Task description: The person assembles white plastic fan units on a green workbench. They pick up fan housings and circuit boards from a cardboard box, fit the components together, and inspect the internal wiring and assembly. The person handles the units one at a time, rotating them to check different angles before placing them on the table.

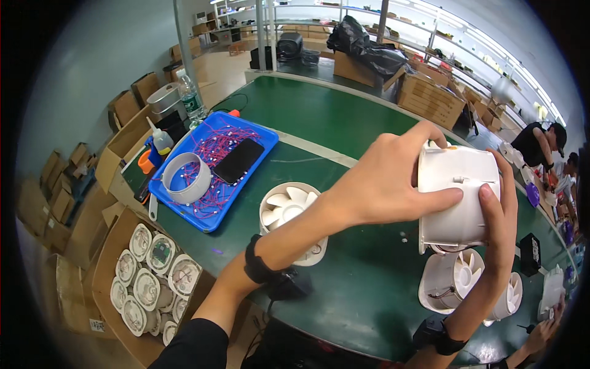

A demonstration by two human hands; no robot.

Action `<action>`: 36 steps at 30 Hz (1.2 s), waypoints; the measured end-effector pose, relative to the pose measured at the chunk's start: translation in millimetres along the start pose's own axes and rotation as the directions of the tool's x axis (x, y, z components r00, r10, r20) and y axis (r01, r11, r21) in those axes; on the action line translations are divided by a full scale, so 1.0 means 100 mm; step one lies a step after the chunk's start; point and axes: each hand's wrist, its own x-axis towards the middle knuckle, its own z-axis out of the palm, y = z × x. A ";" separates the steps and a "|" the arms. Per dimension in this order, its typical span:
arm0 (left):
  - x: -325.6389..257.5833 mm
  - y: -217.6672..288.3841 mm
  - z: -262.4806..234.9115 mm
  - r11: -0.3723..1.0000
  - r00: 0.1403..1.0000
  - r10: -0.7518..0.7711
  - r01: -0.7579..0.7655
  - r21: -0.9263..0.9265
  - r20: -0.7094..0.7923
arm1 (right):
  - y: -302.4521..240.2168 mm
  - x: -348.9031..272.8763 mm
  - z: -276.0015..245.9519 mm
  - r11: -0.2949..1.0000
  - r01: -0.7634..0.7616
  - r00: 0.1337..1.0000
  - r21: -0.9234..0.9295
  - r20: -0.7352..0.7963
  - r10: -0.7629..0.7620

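Both of my hands grip a white plastic fan housing point(452, 227), raised over the right part of the green table. My left hand point(393, 178) wraps round its left side, with the thumb lying along the wall. On the other side, my right hand point(503, 215) closes on it, thumb pressed near a small moulded tab. What is inside the housing is hidden from me. Below it stand a white fan unit point(447, 280) with blades showing and another fan point(509, 298) beside it. One more white fan point(286, 206) sits mid-table, partly covered by my left forearm.
A blue tray point(212, 221) holds red-purple wires, a black phone point(239, 161) and a white ring point(186, 178). At lower left, a cardboard box point(104, 280) is filled with several white round units. A bottle point(190, 95) stands behind the tray. Other people point(541, 147) work along the right.
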 end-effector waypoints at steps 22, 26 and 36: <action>-0.03 0.01 -0.02 0.994 0.993 -0.105 0.103 0.039 0.058 | -0.04 0.00 0.07 0.996 -0.046 0.998 0.071 0.043 0.043; -0.03 -0.01 -0.03 0.993 0.992 -0.113 0.112 0.027 0.052 | -0.04 0.00 0.08 0.997 -0.042 0.999 0.068 0.036 0.039; -0.03 0.01 -0.01 0.992 0.992 -0.122 0.121 0.035 0.032 | -0.05 0.00 0.06 0.997 -0.063 0.997 0.048 0.047 0.061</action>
